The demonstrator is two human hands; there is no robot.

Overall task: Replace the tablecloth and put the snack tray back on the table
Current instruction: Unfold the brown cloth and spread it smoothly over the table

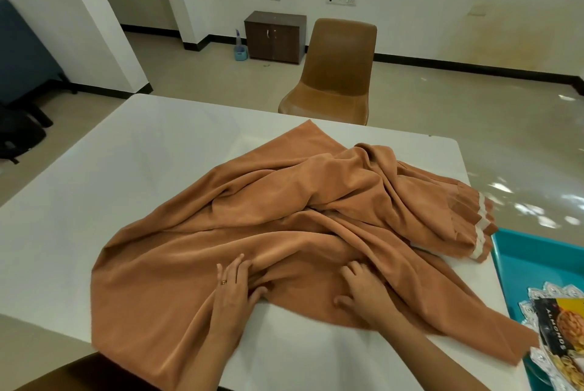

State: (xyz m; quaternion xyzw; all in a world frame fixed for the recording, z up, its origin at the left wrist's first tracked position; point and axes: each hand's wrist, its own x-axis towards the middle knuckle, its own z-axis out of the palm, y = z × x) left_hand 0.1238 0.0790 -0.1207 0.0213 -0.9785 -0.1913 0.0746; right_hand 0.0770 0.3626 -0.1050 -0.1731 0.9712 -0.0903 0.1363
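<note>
Head view.

Clerk: Item one, the main piece on the table [94, 185]?

Checker: Tablecloth [284, 216], rust-orange, one. It lies crumpled in the middle of the table, bunched high toward the table's right side. A pleated hem with a white strip [480, 232] shows at the table's right edge. One flap hangs over the near edge.

Clerk: Hands?

Checker: Left hand [235, 283], with a ring [224, 282] on one finger. It lies on the cloth near the table's front edge, fingers straight and spread, thumb out, pressing down. Right hand [363, 289] is just beside it on the same cloth. Its fingertips sink into a fold, so I cannot tell whether they grasp it.

Clerk: Snack tray?

Checker: Tray [537, 251], teal, at the table's right near corner, beside the hem. Whether it rests on the table I cannot tell.

Clerk: Contents, with markings?

Checker: Dark packet [559, 337], printed "ALMONDS" in white capitals, with a picture of nuts and a silver zigzag border. A second packet [556, 375] lies nearer the camera, its lettering unreadable.

Clerk: Beyond the table?

Checker: Brown chair [338, 74] at the far edge. A dark cabinet [275, 36] stands against the wall behind, and a blue holder [240, 52] sits on the floor beside it.
</note>
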